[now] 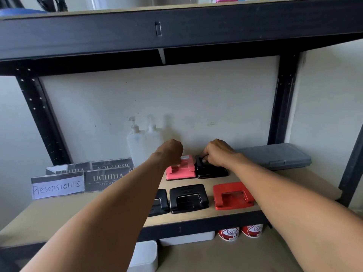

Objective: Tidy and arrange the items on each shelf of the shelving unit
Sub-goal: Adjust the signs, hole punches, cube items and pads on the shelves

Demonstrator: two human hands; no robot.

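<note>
Both arms reach onto the middle shelf [59, 216] of a black metal shelving unit. My left hand [170, 151] grips the handle of a pink hole punch [179, 171] in the back row. My right hand [217, 152] is closed on a black hole punch [211, 169] right beside it. In the front row stand a red hole punch [232, 195], a black hole punch [187, 198] and another black one [160, 203] partly hidden behind my left forearm.
Name plates [59, 186] stand at the shelf's left. Two clear pump bottles [143, 146] stand against the wall. A grey case [279, 156] lies at the right. Below are white boxes [186, 238] and red-white tubs [228, 233].
</note>
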